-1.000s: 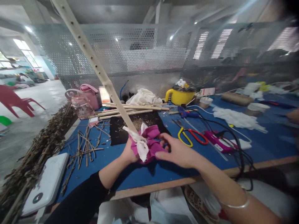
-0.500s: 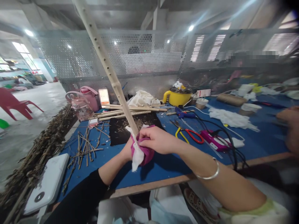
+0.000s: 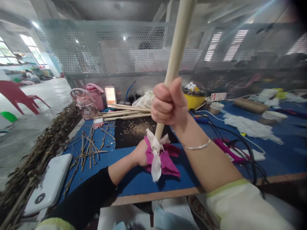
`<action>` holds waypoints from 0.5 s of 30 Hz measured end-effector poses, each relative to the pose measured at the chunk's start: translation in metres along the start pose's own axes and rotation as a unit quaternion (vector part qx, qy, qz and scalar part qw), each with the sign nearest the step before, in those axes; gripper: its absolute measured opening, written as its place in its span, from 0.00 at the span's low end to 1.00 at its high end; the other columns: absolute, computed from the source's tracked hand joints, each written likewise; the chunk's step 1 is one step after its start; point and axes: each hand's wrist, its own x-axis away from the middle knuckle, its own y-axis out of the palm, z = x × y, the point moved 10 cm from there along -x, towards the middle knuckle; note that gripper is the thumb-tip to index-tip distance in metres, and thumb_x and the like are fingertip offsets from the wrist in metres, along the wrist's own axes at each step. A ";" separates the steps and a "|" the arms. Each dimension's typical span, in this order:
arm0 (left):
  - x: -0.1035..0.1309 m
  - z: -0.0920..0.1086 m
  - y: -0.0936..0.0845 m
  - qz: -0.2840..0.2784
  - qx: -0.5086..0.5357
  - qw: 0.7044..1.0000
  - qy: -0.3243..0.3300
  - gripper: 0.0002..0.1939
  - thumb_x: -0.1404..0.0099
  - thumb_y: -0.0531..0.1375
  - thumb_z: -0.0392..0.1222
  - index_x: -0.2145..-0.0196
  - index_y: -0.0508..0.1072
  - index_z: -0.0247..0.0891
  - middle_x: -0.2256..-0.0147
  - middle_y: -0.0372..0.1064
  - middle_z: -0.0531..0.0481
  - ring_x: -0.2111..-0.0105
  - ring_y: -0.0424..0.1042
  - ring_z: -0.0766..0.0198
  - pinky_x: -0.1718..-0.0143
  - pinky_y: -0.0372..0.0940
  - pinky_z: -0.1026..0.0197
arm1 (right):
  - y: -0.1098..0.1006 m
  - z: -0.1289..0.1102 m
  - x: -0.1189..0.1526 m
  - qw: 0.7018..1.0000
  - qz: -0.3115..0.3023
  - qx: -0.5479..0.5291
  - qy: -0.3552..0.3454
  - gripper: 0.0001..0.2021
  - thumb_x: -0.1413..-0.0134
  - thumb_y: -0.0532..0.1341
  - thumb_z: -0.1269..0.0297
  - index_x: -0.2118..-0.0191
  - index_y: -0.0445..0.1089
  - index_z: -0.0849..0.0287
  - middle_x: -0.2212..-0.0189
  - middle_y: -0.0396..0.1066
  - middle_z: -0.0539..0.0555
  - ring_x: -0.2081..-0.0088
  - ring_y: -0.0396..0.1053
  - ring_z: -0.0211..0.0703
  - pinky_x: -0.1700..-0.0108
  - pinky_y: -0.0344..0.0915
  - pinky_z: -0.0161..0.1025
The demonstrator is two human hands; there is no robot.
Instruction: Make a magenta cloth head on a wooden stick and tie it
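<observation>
A long pale wooden stick [image 3: 178,48] rises from a magenta cloth [image 3: 169,164] and tilts to the right as it goes up. My right hand [image 3: 170,102] makes a fist round the stick, above the cloth. Low down, my left hand [image 3: 140,153] grips the magenta cloth from the left side; its fingertips are hidden behind the fabric. A white cloth strip [image 3: 156,167] is wrapped about the stick's lower end, its tail hanging down in front. Behind the hands lies a black mat [image 3: 124,137] strewn with shavings.
Thin twigs [image 3: 90,148] and a white power bank [image 3: 49,185] lie at left. More pale sticks [image 3: 127,113] rest at the back near a pink bottle [image 3: 86,107]. To the right are a yellow pot [image 3: 195,101], a magenta device [image 3: 231,151] with black cables, and a brown roll [image 3: 250,105].
My right hand has left the cloth and closed round the stick higher up. The stick has swung from leaning left to leaning right. The cloth's edges now spread out to the right.
</observation>
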 end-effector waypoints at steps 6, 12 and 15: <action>0.002 -0.005 0.001 0.029 -0.120 0.992 -0.019 0.30 0.45 0.61 0.48 0.44 0.67 0.43 0.55 0.74 0.47 0.59 0.73 0.49 0.55 0.65 0.51 | -0.026 -0.019 0.025 0.962 0.248 -0.034 -0.109 0.22 0.43 0.57 0.49 0.79 0.49 0.54 0.85 0.43 0.41 0.87 0.40 0.30 0.86 0.40 0.33; 0.007 0.015 0.006 0.055 -0.197 0.979 -0.023 0.19 0.41 0.58 0.54 0.55 0.75 0.47 0.64 0.74 0.51 0.68 0.73 0.57 0.71 0.60 0.61 | -0.013 -0.045 0.076 0.946 0.277 -0.020 -0.168 0.23 0.45 0.59 0.47 0.81 0.51 0.54 0.86 0.42 0.43 0.87 0.40 0.32 0.85 0.42 0.35; 0.009 0.030 -0.001 0.063 -0.253 0.965 0.015 0.23 0.47 0.62 0.60 0.60 0.76 0.40 0.67 0.74 0.48 0.66 0.72 0.55 0.62 0.61 0.57 | -0.015 -0.031 0.101 0.978 0.178 -0.055 -0.090 0.24 0.47 0.54 0.39 0.80 0.55 0.53 0.87 0.48 0.44 0.86 0.50 0.35 0.80 0.55 0.37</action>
